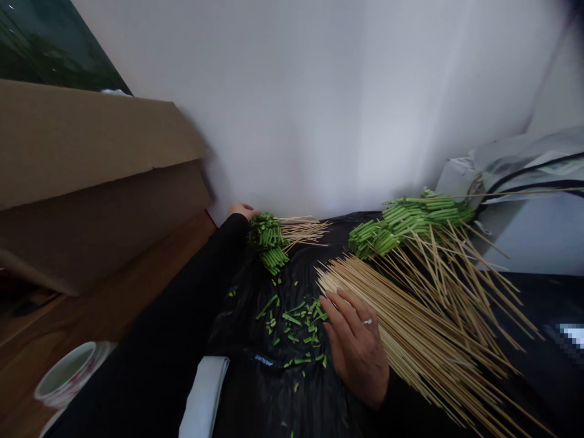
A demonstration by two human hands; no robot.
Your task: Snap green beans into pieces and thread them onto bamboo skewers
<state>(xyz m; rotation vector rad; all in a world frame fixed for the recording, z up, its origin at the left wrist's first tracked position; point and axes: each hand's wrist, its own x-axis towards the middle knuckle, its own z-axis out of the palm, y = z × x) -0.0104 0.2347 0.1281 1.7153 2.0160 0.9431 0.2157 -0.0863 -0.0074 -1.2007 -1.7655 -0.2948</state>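
Evidently, in the head view, taking the green scraps [291,319] as clock centre, your left hand [244,210] reaches to eleven o'clock, touching the smaller skewered stalk bundle [269,234], perhaps steadying it; its grip can't be told. Your right hand [358,348], fingers loosely extended, clasps nothing visible, resting against bare skewers [420,337] at three, seemingly aligned for easy picking. The larger stalk pile [406,224] lies between one and two. A bluish label [263,360] at seven is unreadable.

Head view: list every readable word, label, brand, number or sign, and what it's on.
None can be read.
Small blue-white marking on the black plastic sheet: too small and blurred to tell whether it is text.
Bright patch at the right edge: pixelated, unreadable.
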